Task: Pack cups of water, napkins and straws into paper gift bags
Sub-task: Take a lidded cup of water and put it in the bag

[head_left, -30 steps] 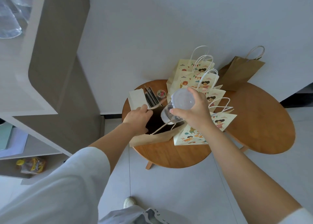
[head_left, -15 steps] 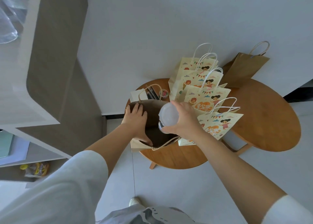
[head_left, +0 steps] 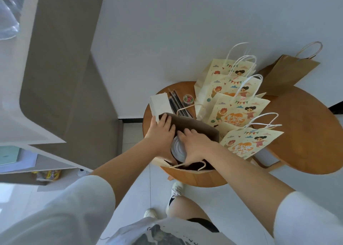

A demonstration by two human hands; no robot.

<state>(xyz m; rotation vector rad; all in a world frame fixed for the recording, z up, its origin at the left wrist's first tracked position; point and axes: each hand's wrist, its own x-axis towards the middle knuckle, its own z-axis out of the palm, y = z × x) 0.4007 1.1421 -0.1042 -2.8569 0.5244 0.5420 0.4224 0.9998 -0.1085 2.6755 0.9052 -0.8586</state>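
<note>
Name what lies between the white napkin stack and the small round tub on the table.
A bundle of dark straws lies between the napkin stack and the round tub, seen in the head view.

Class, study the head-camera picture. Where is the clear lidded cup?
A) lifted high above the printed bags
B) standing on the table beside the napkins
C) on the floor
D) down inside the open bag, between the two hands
D: the cup sits within the open bag, with the right hand gripping it and the left hand holding the bag's wall.
</note>
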